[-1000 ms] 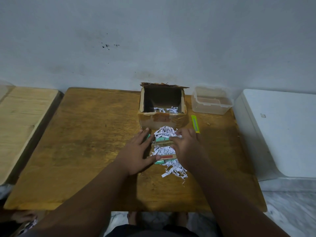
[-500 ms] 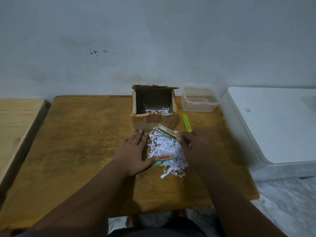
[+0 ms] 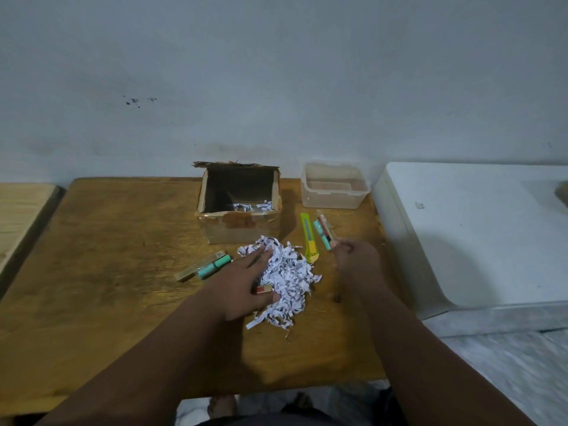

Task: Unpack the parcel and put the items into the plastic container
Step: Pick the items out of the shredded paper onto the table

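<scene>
An open cardboard parcel (image 3: 239,229) stands at the table's far middle with a few paper shreds inside. In front of it lies a heap of shredded paper (image 3: 285,272). My left hand (image 3: 242,287) rests flat on the heap, fingers straight; a small red-and-gold item (image 3: 264,289) shows by its thumb. Two slim items, gold and teal (image 3: 206,267), lie left of the heap. My right hand (image 3: 353,259) grips slim teal and gold boxes (image 3: 322,233), lifted and pointing toward the clear plastic container (image 3: 335,192), which stands right of the parcel.
A yellow-green utility knife (image 3: 309,238) lies between the heap and my right hand. The wooden table (image 3: 107,272) has a white appliance (image 3: 476,235) beside its right edge and a lighter wooden surface (image 3: 18,216) to its left. A wall stands behind.
My right hand has lifted the slim boxes out of the heap and carried them right, past the knife. My left hand slid onto the heap. Two slim items now lie uncovered at the left.
</scene>
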